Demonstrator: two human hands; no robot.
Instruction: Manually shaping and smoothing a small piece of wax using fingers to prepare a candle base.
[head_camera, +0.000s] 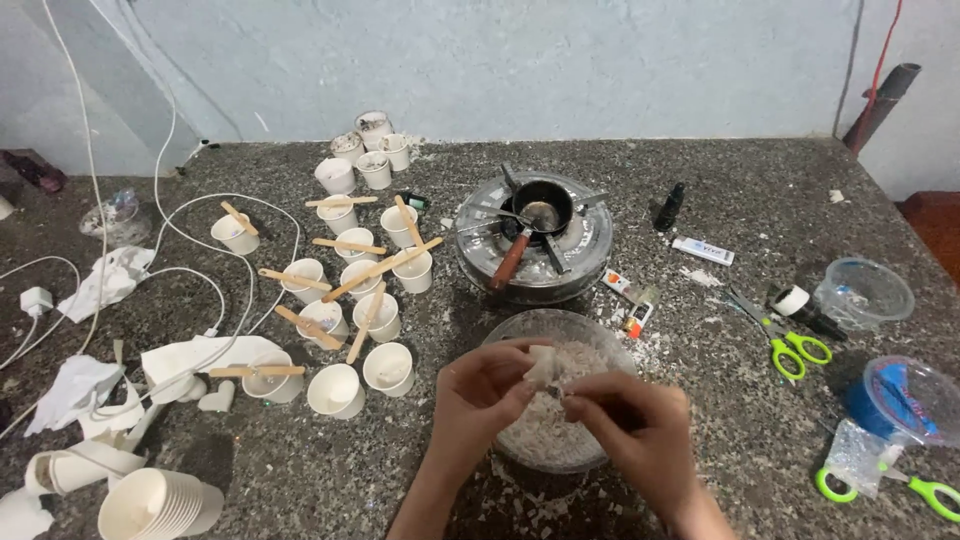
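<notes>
Both of my hands are together over a clear glass bowl (520, 330) filled with white waxy flakes. My left hand (482, 388) and my right hand (632, 418) pinch a pale white chunk (547, 366) between their fingertips, just above the flakes. Behind the bowl stands a round metal burner (590, 245) carrying a small dark pot (543, 205) with a brown-handled spoon in it. To the left, many small white paper cups (336, 390) stand on the speckled stone counter, several with wooden sticks (380, 268) laid across their rims.
A stack of paper cups (155, 503) lies front left among white cables (200, 280) and crumpled tissue. On the right are green-handled scissors (795, 348), a second pair (925, 490), a clear tub (865, 292), a blue-filled container (905, 398), a tape roll and small tubes.
</notes>
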